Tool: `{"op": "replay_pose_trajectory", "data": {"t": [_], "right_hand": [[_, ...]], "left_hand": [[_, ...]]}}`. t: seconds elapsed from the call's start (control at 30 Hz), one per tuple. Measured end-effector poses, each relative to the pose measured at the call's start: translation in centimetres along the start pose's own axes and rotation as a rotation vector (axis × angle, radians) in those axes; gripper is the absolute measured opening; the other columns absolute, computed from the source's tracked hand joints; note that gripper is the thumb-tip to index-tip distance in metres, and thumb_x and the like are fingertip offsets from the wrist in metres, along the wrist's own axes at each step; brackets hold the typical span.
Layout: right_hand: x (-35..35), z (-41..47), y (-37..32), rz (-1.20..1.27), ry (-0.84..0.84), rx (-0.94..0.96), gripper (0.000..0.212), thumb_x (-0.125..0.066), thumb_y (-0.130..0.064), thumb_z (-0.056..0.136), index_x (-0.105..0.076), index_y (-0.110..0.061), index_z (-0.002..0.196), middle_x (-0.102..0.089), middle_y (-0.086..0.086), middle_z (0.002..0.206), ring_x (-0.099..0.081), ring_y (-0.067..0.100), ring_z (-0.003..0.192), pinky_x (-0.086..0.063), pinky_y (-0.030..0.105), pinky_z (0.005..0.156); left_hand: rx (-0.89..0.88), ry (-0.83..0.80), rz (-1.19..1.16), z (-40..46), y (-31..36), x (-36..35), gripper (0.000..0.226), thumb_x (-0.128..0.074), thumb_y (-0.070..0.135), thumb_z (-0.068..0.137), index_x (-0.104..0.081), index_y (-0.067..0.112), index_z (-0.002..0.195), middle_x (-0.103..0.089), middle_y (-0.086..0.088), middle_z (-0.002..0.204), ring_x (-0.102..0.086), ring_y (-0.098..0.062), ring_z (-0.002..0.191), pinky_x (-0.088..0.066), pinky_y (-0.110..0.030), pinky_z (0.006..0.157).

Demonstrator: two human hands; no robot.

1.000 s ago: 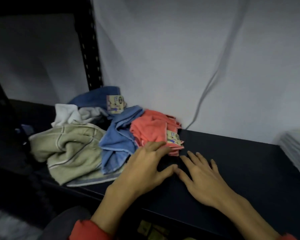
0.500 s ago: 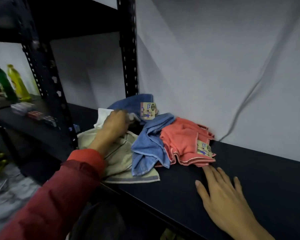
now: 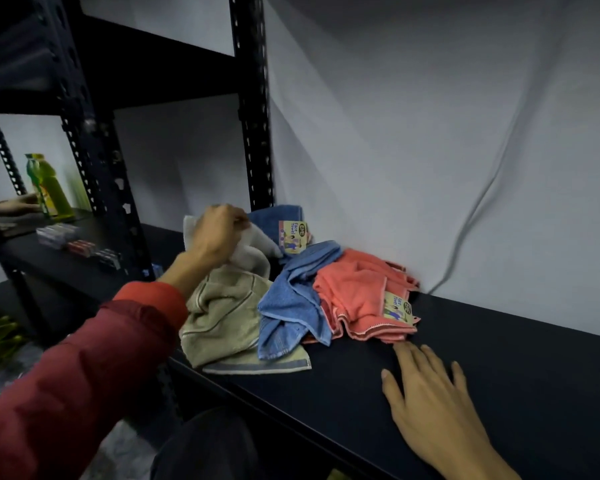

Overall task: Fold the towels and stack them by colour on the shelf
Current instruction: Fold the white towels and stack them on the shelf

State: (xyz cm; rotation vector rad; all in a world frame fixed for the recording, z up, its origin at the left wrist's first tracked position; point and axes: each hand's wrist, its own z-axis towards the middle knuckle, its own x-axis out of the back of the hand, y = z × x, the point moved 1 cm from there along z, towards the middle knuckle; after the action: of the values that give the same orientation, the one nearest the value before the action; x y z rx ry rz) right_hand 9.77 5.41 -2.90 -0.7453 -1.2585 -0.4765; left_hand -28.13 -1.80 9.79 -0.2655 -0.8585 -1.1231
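- Since half a second ago, the left hand [image 3: 219, 233] is lifting the white towel [image 3: 253, 251] a little higher off the heap, while the right hand [image 3: 426, 389] is staying flat where it was.
- At the far left of the frame, two bottles [image 3: 47, 185], yellow and green and partly blurred, are standing on the neighbouring shelf, with a row of small packs [image 3: 80, 244] lying near them.
- Left of centre, the left arm in a red sleeve [image 3: 84, 375] is reaching up and forward; its hand is clenching round the white towel, knuckles up.
- Below that hand, one beige towel [image 3: 226, 317] is lying crumpled at the shelf [image 3: 499, 358] front edge.
- In the centre, two blue towels are showing: one [image 3: 274, 220] bunched at the back against the wall with a paper tag, one [image 3: 291, 303] draping over the beige towel.
- Right of centre, one coral towel [image 3: 357, 292], also tagged, is lying loosely folded, touching the front blue towel.
- At the lower right, the right hand is resting palm down on the dark shelf, fingers straight and spread, grasping nothing, fingertips just beside the coral towel's hem.
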Motion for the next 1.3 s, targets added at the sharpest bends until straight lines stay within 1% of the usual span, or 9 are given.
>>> {"op": "replay_pose_trajectory", "data": {"t": [0.3, 0.5, 0.67, 0.77, 0.9, 1.0, 1.1, 1.17, 1.3], "right_hand": [[0.4, -0.1, 0.8, 0.207, 0.069, 0.018, 0.052, -0.036, -0.043, 0.104, -0.022, -0.031, 0.152, -0.034, -0.011, 0.156, -0.026, 0.011, 0.148, -0.015, 0.045, 0.125], [4.6, -3.4, 4.3, 0.86, 0.298, 0.002, 0.049, -0.053, -0.052, 0.093, -0.042, -0.042, 0.14, -0.054, -0.023, 0.132, -0.05, -0.008, 0.124, -0.04, 0.022, 0.101], [7.6, -7.1, 9.8, 1.114, 0.261, 0.02, 0.034, -0.061, -0.058, 0.09, -0.065, -0.042, 0.119, -0.069, -0.014, 0.122, -0.063, 0.004, 0.116, -0.056, 0.039, 0.093], [9.0, -7.9, 12.4, 1.142, 0.245, 0.027, 0.022, -0.067, -0.04, 0.089, -0.074, -0.031, 0.108, -0.074, -0.002, 0.113, -0.07, 0.016, 0.106, -0.058, 0.05, 0.087], [9.2, -8.0, 14.0, 1.036, 0.258, 0.016, 0.004, -0.073, -0.021, 0.087, -0.075, -0.022, 0.091, -0.076, 0.006, 0.092, -0.073, 0.023, 0.089, -0.059, 0.04, 0.081], [8.5, -8.5, 15.8, 1.027, 0.406, -0.14, 0.009, -0.069, -0.012, 0.092, -0.072, -0.016, 0.084, -0.076, 0.006, 0.082, -0.073, 0.022, 0.078, -0.057, 0.037, 0.071], [8.5, -9.2, 18.0, 1.147, 0.617, -0.4, 0.01, -0.064, -0.006, 0.094, -0.072, -0.011, 0.09, -0.076, 0.009, 0.082, -0.07, 0.026, 0.074, -0.055, 0.042, 0.067], [8.9, -9.7, 19.1, 1.191, 0.7, -0.493, 0.008, -0.064, -0.008, 0.094, -0.071, -0.01, 0.095, -0.076, 0.012, 0.087, -0.068, 0.026, 0.074, -0.054, 0.041, 0.064], [10.0, -10.4, 19.1, 1.114, 0.751, -0.475, 0.009, -0.064, -0.014, 0.096, -0.066, -0.011, 0.104, -0.075, 0.011, 0.086, -0.07, 0.024, 0.071, -0.054, 0.037, 0.06]], "left_hand": [[-0.137, 0.122, -0.313, 1.8, 10.0, 11.6, 0.013, -0.075, 0.026, 0.091, -0.081, 0.018, 0.1, -0.074, 0.009, 0.086, -0.068, -0.004, 0.081, -0.046, -0.008, 0.074], [-0.037, -0.173, -0.886, -3.6, 18.3, 7.5, 0.01, -0.074, 0.015, 0.092, -0.078, 0.006, 0.092, -0.071, -0.003, 0.077, -0.057, -0.003, 0.064, -0.048, -0.017, 0.062], [0.323, -0.612, -1.289, -7.8, 24.7, 0.5, 0.01, -0.07, 0.011, 0.093, -0.075, 0.004, 0.087, -0.073, -0.007, 0.079, -0.067, -0.017, 0.072, -0.058, -0.028, 0.067], [0.37, -0.725, -1.204, -10.4, 27.3, -3.4, 0.009, -0.069, 0.002, 0.092, -0.076, 0.005, 0.085, -0.076, -0.003, 0.079, -0.07, -0.016, 0.076, -0.056, -0.026, 0.066], [0.328, -0.761, -1.137, -13.5, 28.8, -6.6, 0.014, -0.071, 0.017, 0.095, -0.077, 0.006, 0.091, -0.078, -0.007, 0.086, -0.072, -0.016, 0.079, -0.056, -0.027, 0.069], [0.126, -0.715, -1.04, -14.9, 28.6, -7.7, 0.029, -0.061, 0.045, 0.099, -0.076, 0.021, 0.095, -0.076, -0.003, 0.094, -0.071, -0.015, 0.089, -0.056, -0.035, 0.081], [-0.178, -0.79, -0.9, -16.4, 28.2, -6.8, 0.035, -0.062, 0.062, 0.089, -0.069, 0.036, 0.111, -0.073, 0.013, 0.102, -0.069, -0.004, 0.09, -0.055, -0.021, 0.075], [-0.309, -0.861, -0.77, -17.3, 28.1, -6.4, 0.036, -0.077, 0.058, 0.081, -0.068, 0.038, 0.11, -0.071, 0.015, 0.099, -0.068, -0.005, 0.087, -0.051, -0.017, 0.073], [-0.296, -0.695, -0.752, -17.0, 27.8, -6.1, 0.008, -0.077, 0.035, 0.089, -0.07, 0.031, 0.09, -0.071, 0.009, 0.084, -0.066, -0.01, 0.073, -0.054, -0.028, 0.069]]}}
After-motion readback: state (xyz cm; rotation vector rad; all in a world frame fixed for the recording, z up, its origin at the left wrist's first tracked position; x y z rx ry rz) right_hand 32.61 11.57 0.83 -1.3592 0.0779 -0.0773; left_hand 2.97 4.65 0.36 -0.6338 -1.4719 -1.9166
